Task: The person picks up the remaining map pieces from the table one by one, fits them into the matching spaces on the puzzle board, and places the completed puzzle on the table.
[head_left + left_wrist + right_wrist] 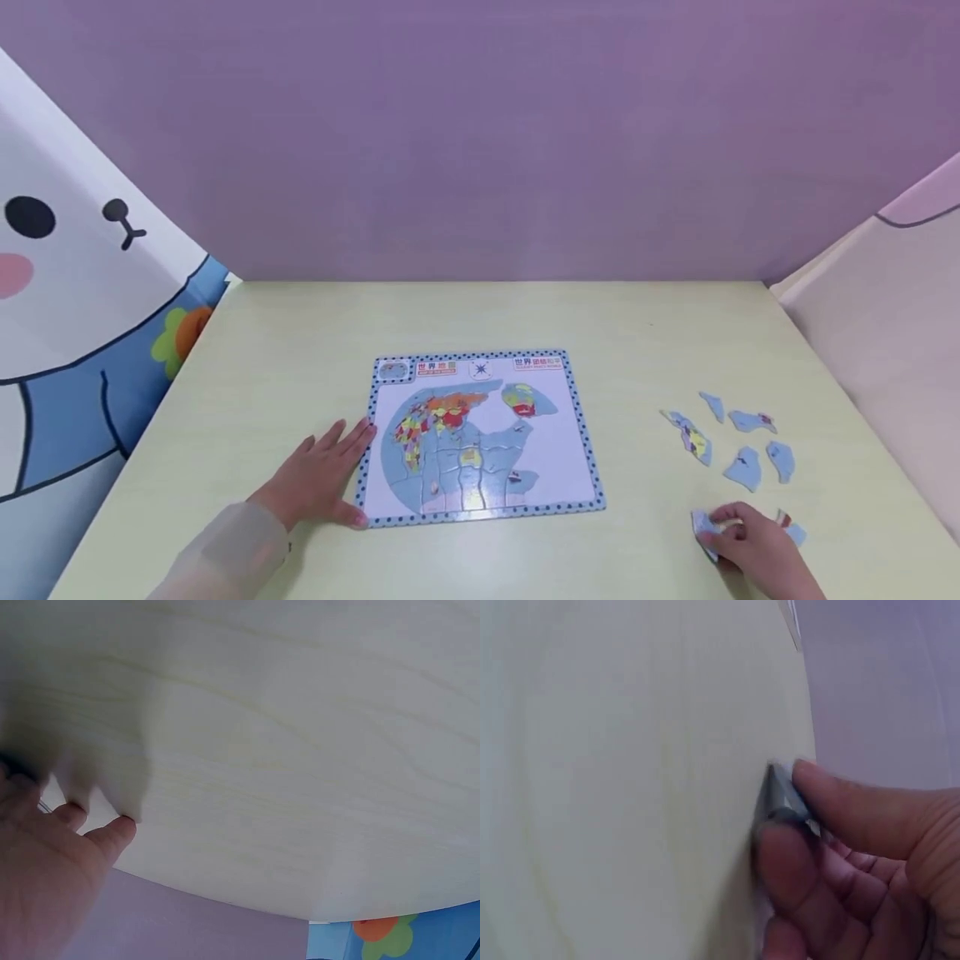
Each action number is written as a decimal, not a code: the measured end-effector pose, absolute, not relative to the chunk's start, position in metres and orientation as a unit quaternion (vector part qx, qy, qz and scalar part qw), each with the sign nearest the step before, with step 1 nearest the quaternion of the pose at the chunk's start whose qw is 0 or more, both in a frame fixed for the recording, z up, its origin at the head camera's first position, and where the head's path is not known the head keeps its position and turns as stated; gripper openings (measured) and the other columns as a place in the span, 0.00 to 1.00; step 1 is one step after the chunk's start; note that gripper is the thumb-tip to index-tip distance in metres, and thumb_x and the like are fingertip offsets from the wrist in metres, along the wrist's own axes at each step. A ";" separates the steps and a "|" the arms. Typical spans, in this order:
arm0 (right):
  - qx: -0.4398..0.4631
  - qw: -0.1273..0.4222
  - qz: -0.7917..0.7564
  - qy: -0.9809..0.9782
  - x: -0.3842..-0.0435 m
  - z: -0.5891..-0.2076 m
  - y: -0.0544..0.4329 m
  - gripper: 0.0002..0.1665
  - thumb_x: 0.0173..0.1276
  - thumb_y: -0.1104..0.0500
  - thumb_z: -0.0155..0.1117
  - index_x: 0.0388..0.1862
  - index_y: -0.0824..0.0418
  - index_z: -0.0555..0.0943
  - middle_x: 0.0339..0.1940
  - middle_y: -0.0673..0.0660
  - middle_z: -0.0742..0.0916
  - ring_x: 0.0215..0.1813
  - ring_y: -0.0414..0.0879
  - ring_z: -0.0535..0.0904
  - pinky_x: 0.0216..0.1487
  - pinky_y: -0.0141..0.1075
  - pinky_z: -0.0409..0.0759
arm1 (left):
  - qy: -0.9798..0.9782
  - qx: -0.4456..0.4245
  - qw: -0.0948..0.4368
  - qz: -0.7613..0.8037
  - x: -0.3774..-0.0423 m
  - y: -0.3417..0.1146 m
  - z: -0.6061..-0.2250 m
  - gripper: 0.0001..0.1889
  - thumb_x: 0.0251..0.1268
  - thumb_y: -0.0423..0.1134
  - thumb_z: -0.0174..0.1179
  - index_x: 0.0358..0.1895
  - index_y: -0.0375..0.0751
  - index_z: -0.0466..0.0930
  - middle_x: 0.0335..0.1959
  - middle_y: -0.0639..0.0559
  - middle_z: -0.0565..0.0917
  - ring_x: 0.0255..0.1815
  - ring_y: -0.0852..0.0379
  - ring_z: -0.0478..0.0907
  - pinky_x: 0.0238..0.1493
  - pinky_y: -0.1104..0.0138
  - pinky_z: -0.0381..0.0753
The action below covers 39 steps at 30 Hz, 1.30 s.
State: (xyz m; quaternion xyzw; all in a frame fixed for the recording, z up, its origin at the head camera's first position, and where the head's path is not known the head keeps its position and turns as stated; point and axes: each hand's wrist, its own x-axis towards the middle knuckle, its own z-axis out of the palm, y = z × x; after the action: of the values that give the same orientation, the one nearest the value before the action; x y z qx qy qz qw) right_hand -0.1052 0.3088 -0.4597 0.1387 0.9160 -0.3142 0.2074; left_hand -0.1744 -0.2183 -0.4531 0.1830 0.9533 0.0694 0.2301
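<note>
A world-map jigsaw puzzle board with a blue dotted border lies on the table, partly filled on its left and middle. My left hand rests with fingers spread along the board's left edge; the left wrist view shows its fingers on the tabletop. Right of the board, my right hand pinches a blue puzzle piece between thumb and fingers. In the right wrist view the puzzle piece is tilted close over the table, partly hidden by the fingers.
Several loose puzzle pieces lie on the table beyond my right hand. Another piece sits just beside that hand, partly covered. A purple panel stands behind the table, and a cartoon-printed panel borders its left.
</note>
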 end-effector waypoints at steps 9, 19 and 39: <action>0.103 0.192 -0.331 0.918 -0.106 -0.457 0.287 0.15 0.60 0.64 0.67 0.47 0.66 0.81 0.19 0.50 0.79 0.22 0.42 0.72 0.26 0.31 0.69 | 0.956 0.168 0.241 0.029 -0.173 -0.220 -0.452 0.61 0.35 0.67 0.71 0.73 0.36 0.56 0.75 0.42 0.57 0.73 0.33 0.50 0.61 0.33 0.57; 0.127 0.163 -0.336 0.919 -0.110 -0.449 0.275 0.08 0.62 0.59 0.68 0.34 0.62 0.80 0.22 0.49 0.81 0.25 0.41 0.73 0.29 0.31 0.71 | 0.956 0.165 0.243 0.027 -0.173 -0.221 -0.447 0.61 0.35 0.66 0.72 0.73 0.36 0.55 0.75 0.42 0.56 0.73 0.33 0.50 0.61 0.33 0.57; 0.047 0.097 -0.313 0.944 -0.140 -0.427 0.258 0.07 0.64 0.57 0.67 0.33 0.61 0.82 0.24 0.48 0.80 0.26 0.39 0.70 0.27 0.31 0.69 | 0.956 0.168 0.239 0.040 -0.176 -0.211 -0.446 0.61 0.36 0.65 0.72 0.74 0.37 0.55 0.75 0.44 0.56 0.74 0.34 0.48 0.61 0.34 0.58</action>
State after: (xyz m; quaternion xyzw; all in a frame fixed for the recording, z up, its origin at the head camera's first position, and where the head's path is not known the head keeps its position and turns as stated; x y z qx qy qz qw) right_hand -0.1400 0.2577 -0.4275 0.0474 0.9438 -0.3125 0.0965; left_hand -0.1755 -0.2114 -0.4460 0.1679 0.9555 0.0401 0.2390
